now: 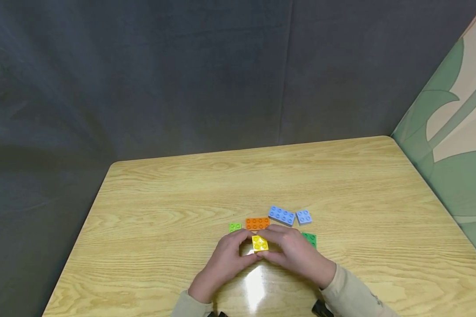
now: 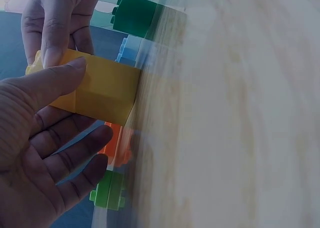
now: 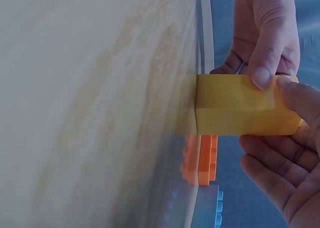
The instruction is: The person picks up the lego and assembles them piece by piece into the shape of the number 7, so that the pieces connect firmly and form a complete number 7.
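Observation:
A yellow toy building brick (image 1: 260,243), tall and studded on top, stands upright on the wooden table between the two hands. My left hand (image 1: 230,251) pinches it from the left, its thumb on the near face near the top. From the other side my right hand (image 1: 295,248) grips the same brick with thumb and fingers. In the left wrist view the yellow brick (image 2: 107,88) has its base at the tabletop, and the thumbs lie close together. The far face of the yellow brick (image 3: 240,108) is hidden in the right wrist view.
Just beyond the hands lie an orange brick (image 1: 258,223), a lime green brick (image 1: 235,227), a long blue brick (image 1: 281,215) and a small blue brick (image 1: 303,217). A dark green brick (image 1: 310,239) is partly covered by the right hand. A dark curtain (image 1: 202,79) hangs behind the table.

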The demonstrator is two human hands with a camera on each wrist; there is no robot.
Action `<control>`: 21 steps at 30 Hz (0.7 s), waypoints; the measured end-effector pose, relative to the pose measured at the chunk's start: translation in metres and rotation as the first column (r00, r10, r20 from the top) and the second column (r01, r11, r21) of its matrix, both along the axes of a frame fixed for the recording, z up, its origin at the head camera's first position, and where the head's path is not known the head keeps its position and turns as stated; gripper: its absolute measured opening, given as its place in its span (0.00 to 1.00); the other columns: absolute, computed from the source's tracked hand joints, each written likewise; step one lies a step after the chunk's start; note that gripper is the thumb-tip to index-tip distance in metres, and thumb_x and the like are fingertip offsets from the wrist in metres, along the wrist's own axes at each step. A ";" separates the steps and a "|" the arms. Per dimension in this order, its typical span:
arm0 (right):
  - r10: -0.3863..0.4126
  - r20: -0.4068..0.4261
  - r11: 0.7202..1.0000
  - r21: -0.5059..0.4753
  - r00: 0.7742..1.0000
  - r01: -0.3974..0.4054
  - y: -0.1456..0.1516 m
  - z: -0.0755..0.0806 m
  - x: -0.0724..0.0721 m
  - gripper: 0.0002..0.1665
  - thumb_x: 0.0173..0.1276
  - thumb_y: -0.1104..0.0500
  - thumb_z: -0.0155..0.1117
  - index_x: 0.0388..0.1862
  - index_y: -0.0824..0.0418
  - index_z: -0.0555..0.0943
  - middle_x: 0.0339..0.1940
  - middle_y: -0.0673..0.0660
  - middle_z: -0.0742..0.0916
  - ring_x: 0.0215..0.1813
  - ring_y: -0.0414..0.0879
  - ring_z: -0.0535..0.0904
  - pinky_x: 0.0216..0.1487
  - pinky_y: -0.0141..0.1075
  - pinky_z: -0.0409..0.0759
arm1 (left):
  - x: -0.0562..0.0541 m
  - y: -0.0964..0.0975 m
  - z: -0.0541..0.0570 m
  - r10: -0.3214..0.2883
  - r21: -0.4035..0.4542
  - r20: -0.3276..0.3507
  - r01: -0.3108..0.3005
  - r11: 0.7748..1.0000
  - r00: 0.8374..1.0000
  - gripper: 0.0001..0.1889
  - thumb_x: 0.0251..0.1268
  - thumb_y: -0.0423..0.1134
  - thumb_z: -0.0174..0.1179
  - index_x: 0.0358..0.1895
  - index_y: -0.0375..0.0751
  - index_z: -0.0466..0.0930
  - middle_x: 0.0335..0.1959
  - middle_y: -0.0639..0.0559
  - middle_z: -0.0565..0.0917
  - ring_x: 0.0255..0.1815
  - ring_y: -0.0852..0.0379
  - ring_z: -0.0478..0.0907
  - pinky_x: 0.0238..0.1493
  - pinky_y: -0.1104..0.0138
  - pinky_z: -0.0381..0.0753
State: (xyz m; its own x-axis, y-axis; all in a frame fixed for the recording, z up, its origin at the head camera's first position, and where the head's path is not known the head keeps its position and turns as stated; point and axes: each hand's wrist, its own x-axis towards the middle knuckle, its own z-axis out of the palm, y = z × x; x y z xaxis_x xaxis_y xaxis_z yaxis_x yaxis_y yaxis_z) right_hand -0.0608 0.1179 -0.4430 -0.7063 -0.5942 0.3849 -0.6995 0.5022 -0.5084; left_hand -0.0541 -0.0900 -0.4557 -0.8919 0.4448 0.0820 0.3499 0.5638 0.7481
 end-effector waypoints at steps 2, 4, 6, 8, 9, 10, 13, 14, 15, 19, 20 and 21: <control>-0.001 0.000 1.000 0.002 1.000 0.001 0.000 0.000 0.000 0.22 0.60 0.53 0.74 0.51 0.62 0.84 0.46 0.52 0.87 0.48 0.45 0.83 0.49 0.40 0.82 | 0.000 0.000 0.000 -0.002 0.006 0.004 0.002 1.000 1.000 0.14 0.59 0.47 0.69 0.46 0.53 0.80 0.45 0.65 0.82 0.49 0.64 0.76 0.56 0.63 0.75; -0.001 0.010 1.000 0.004 1.000 0.001 0.000 0.001 0.000 0.22 0.60 0.53 0.74 0.50 0.61 0.84 0.46 0.52 0.87 0.49 0.45 0.83 0.49 0.40 0.82 | 0.000 0.000 0.000 -0.003 0.010 0.008 0.003 1.000 1.000 0.14 0.59 0.47 0.70 0.46 0.54 0.80 0.45 0.65 0.82 0.49 0.64 0.76 0.56 0.63 0.75; 0.000 0.025 1.000 0.006 1.000 0.000 0.000 0.002 0.000 0.21 0.59 0.53 0.74 0.50 0.61 0.84 0.46 0.51 0.87 0.49 0.44 0.82 0.50 0.39 0.82 | -0.001 0.001 0.000 -0.001 0.009 0.011 0.001 1.000 1.000 0.14 0.59 0.47 0.69 0.46 0.54 0.80 0.45 0.65 0.81 0.49 0.64 0.76 0.55 0.63 0.75; 0.006 0.042 1.000 0.007 0.999 -0.006 0.000 0.004 -0.001 0.21 0.60 0.53 0.74 0.50 0.60 0.84 0.46 0.50 0.87 0.49 0.43 0.82 0.50 0.39 0.82 | 0.000 0.001 0.000 0.000 0.007 0.014 0.000 1.000 1.000 0.14 0.59 0.48 0.70 0.46 0.54 0.80 0.44 0.65 0.81 0.48 0.64 0.76 0.54 0.63 0.75; 0.007 0.052 1.000 0.009 0.999 -0.008 0.000 0.004 -0.001 0.20 0.60 0.53 0.74 0.50 0.59 0.84 0.46 0.50 0.87 0.49 0.43 0.82 0.50 0.39 0.82 | 0.000 0.001 0.001 0.002 0.005 0.017 -0.002 1.000 1.000 0.14 0.59 0.48 0.70 0.46 0.54 0.80 0.44 0.65 0.81 0.47 0.64 0.76 0.54 0.64 0.76; 0.009 0.062 1.000 0.010 0.998 -0.009 0.000 0.004 -0.001 0.20 0.60 0.53 0.74 0.50 0.59 0.84 0.47 0.50 0.87 0.50 0.43 0.82 0.50 0.39 0.81 | 0.000 0.001 0.001 0.004 0.006 0.023 -0.004 1.000 1.000 0.14 0.58 0.47 0.70 0.46 0.54 0.80 0.43 0.65 0.81 0.47 0.65 0.76 0.53 0.64 0.76; 0.011 0.087 1.000 0.013 0.996 -0.012 0.001 0.005 -0.002 0.21 0.60 0.52 0.74 0.50 0.59 0.84 0.47 0.50 0.87 0.50 0.43 0.81 0.51 0.39 0.81 | 0.000 0.001 0.001 0.007 0.011 0.045 -0.007 1.000 0.999 0.14 0.58 0.46 0.70 0.46 0.54 0.80 0.43 0.65 0.81 0.46 0.65 0.76 0.53 0.64 0.76; 0.013 0.091 1.000 0.016 0.996 -0.014 0.001 0.005 -0.002 0.22 0.60 0.52 0.74 0.51 0.59 0.84 0.48 0.51 0.86 0.50 0.44 0.81 0.51 0.40 0.81 | 0.000 0.001 0.001 0.009 0.012 0.052 -0.009 1.000 0.999 0.14 0.58 0.46 0.70 0.46 0.54 0.80 0.43 0.65 0.81 0.46 0.65 0.76 0.54 0.64 0.76; 0.009 0.101 1.000 0.018 0.995 -0.011 0.001 0.006 -0.002 0.22 0.59 0.52 0.74 0.51 0.59 0.84 0.48 0.50 0.86 0.51 0.43 0.81 0.51 0.40 0.81 | 0.000 0.001 0.002 0.011 0.015 0.060 -0.012 1.000 0.998 0.15 0.57 0.45 0.71 0.47 0.54 0.80 0.43 0.66 0.81 0.46 0.65 0.76 0.54 0.64 0.75; 0.001 0.124 1.000 0.028 0.992 -0.005 0.001 0.007 -0.001 0.23 0.60 0.51 0.74 0.51 0.59 0.83 0.49 0.50 0.86 0.53 0.44 0.80 0.53 0.41 0.80 | 0.000 0.001 0.002 0.016 0.015 0.070 -0.017 1.000 0.997 0.15 0.57 0.46 0.71 0.47 0.54 0.80 0.44 0.66 0.81 0.47 0.65 0.76 0.55 0.63 0.75; -0.001 0.129 1.000 0.028 0.992 -0.003 0.001 0.007 -0.001 0.23 0.60 0.51 0.74 0.51 0.59 0.83 0.50 0.50 0.86 0.53 0.44 0.80 0.53 0.41 0.80 | 0.000 0.001 0.002 0.015 0.016 0.072 -0.016 1.000 0.997 0.15 0.57 0.46 0.71 0.47 0.54 0.80 0.44 0.66 0.81 0.47 0.65 0.76 0.55 0.63 0.75; -0.005 0.135 1.000 0.029 0.991 0.001 0.001 0.008 -0.001 0.23 0.59 0.51 0.74 0.52 0.58 0.83 0.50 0.50 0.86 0.53 0.43 0.80 0.53 0.40 0.80 | 0.000 0.001 0.002 0.015 0.016 0.075 -0.016 1.000 0.997 0.15 0.57 0.46 0.71 0.47 0.54 0.80 0.44 0.66 0.81 0.47 0.64 0.76 0.55 0.63 0.75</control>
State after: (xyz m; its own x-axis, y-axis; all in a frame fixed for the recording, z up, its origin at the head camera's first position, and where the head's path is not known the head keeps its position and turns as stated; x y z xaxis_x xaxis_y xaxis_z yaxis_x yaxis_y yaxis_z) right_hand -0.0618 0.1188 -0.4351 -0.7522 -0.6015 0.2691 -0.6243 0.5197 -0.5832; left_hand -0.0543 -0.0891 -0.4536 -0.9027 0.4297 0.0224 0.2840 0.5558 0.7813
